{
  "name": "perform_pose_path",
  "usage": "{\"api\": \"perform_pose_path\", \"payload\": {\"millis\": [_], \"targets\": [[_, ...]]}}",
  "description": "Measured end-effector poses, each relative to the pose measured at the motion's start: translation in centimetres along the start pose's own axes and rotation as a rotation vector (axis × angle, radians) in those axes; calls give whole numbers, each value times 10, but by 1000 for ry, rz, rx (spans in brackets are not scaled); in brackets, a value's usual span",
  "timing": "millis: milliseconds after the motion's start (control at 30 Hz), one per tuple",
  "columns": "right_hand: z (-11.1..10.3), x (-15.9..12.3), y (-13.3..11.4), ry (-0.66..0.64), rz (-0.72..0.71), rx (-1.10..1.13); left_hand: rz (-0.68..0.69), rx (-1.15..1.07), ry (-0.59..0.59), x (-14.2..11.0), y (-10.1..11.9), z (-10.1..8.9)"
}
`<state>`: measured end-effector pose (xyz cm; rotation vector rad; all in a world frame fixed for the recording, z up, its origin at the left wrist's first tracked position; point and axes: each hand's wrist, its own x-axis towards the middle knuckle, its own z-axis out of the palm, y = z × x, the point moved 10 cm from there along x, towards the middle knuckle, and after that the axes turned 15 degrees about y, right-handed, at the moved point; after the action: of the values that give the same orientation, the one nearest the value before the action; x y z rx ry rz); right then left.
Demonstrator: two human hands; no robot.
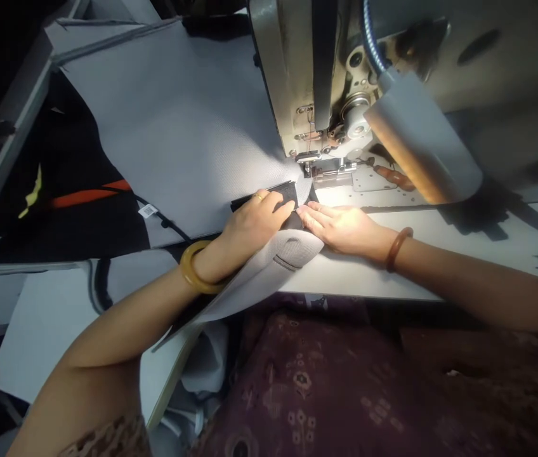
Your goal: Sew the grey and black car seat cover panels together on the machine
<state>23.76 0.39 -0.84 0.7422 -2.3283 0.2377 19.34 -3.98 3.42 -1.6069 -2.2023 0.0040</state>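
Observation:
A large sheet of grey mesh fabric (pixel 178 120) lies across the sewing table and curls over its front edge. A narrow black strip (pixel 282 190) rests on it just in front of the presser foot (pixel 319 166) of the sewing machine (pixel 297 70). My left hand (pixel 252 222), with a ring and a yellow bangle, presses on the black strip with its fingers curled down. My right hand (pixel 340 225), with a brown bangle, lies flat beside it, fingers stretched toward the strip's right end.
A white lamp head (pixel 421 139) on a blue flexible neck shines onto the needle area. Black fabric with orange and yellow marks (pixel 73 190) lies at the left. The white table top (pixel 440 241) stretches right. My patterned maroon lap (pixel 326 381) is below.

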Motion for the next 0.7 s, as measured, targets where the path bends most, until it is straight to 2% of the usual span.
{"api": "perform_pose_path", "payload": {"millis": [100, 200, 367, 433, 467, 600, 700], "targets": [[4, -1, 6, -58, 85, 10, 122, 109, -74, 14, 12, 14], [5, 0, 10, -77, 151, 2, 108, 156, -88, 25, 6, 21], [17, -1, 17, -172, 212, -31, -198, 179, 84, 40, -35, 11], [20, 0, 18, -181, 194, -61, -280, 153, 111, 42, -41, 10], [20, 0, 19, -175, 188, -80, -267, 114, 94, 43, -37, 14], [19, 1, 21, -148, 170, -85, -48, -79, -15, 44, -6, 33], [20, 3, 20, -176, 163, -33, 5, -70, -25, 44, -6, 42]]}}
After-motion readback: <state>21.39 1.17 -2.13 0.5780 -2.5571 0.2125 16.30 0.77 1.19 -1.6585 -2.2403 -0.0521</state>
